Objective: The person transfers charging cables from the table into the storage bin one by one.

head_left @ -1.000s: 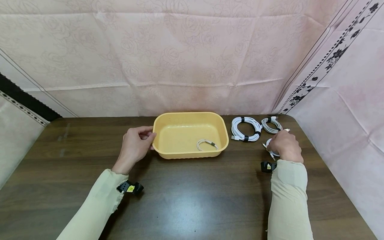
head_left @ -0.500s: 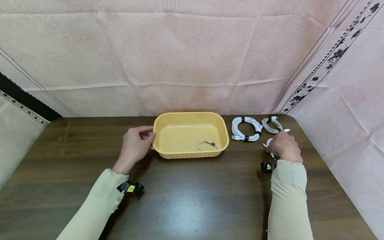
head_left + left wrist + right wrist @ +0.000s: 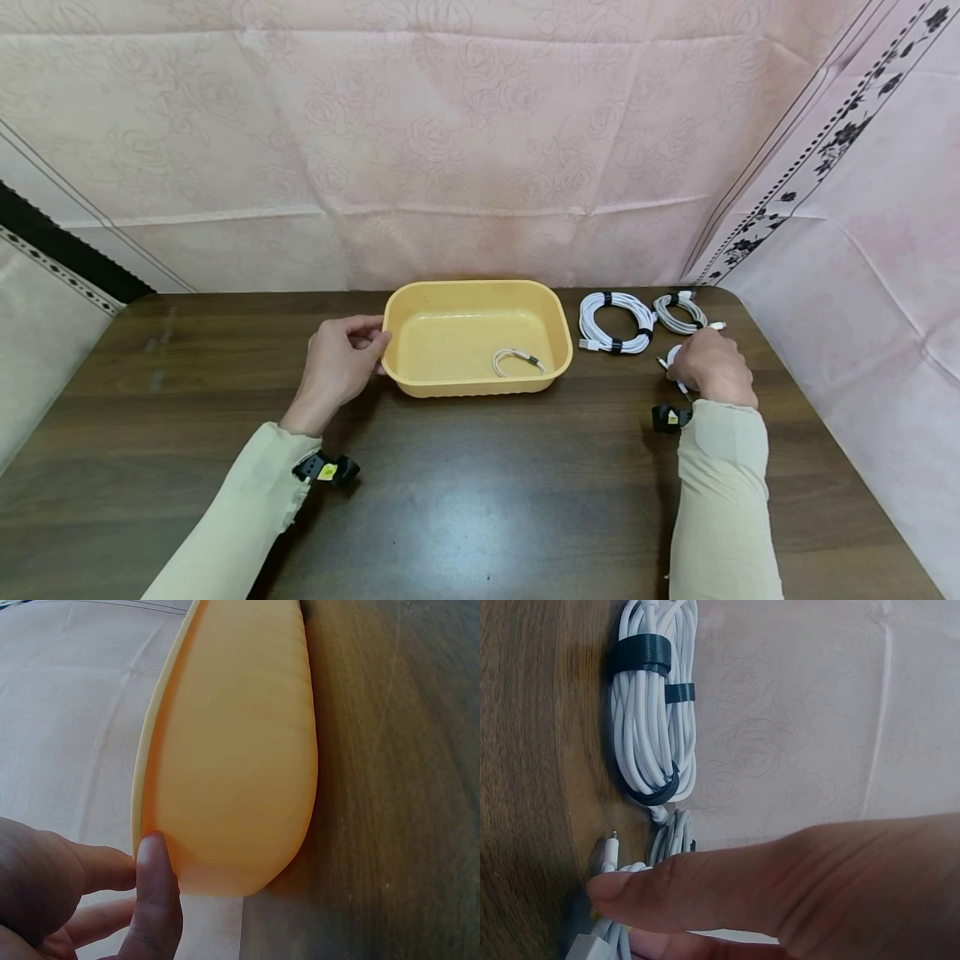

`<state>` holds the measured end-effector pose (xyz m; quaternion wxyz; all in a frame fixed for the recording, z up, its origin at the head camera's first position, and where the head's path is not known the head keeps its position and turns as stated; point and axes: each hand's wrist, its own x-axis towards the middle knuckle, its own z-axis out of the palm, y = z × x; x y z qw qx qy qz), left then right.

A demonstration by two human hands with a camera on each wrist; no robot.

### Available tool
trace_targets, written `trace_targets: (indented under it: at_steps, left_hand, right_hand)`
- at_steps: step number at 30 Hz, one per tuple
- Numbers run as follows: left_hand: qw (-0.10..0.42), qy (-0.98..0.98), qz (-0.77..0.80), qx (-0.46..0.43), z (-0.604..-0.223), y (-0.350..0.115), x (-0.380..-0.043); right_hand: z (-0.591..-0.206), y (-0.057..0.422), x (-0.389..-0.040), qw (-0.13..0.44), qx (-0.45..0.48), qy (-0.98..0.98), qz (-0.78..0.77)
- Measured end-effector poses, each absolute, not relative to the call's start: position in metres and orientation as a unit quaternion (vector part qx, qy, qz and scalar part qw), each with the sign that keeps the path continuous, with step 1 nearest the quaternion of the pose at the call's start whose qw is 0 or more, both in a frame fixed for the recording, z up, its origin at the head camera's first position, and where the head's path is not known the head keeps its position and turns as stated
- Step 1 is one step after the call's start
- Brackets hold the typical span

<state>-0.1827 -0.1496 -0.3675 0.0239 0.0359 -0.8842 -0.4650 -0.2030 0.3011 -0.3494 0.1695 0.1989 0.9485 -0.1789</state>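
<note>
Left hand (image 3: 337,362): at left end of yellow tray (image 3: 450,333), pinching its rim; left wrist view shows one digit against the outer wall, others on the far side of the rim.
Yellow tray: upright on the desk (image 3: 465,475), between the two hands, its left end touching the left hand, its right end well apart from the right hand.
Short cable (image 3: 512,351): inside yellow tray, at the front right, on the side toward the right hand; looped, dark tie on it.
Large white coil (image 3: 587,322): on desk, beyond and left of the right hand, just beside the tray's right end; black bands round it, plug toward the left hand's side.
Smaller grey-white coil (image 3: 662,310): on desk, just beyond the right hand, close beside large white coil; black bands too.
Held cable (image 3: 609,855): white, bundled, under the right hand's thumb; one slim plug pokes past the thumb tip. Lifted or lying on desk: can't tell.
Right hand (image 3: 712,362): pinching held cable between thumb and fingers; fingers mostly hidden in head view.
Cables done: one sits in yellow tray.
Cables left: three outside it, one of these gripped, two untouched. Reads as early going, my judgement from the count.
</note>
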Motion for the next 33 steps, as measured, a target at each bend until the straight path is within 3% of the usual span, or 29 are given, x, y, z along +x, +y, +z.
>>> trace_targets:
  at_steps: [33]
  left_hand:
    - [0.027,-0.884,-0.466,0.034,-0.3683,-0.1500,-0.1827]
  right_hand:
    - [-0.3414,0.2967,-0.2020,0.138,0.166,0.958,-0.187]
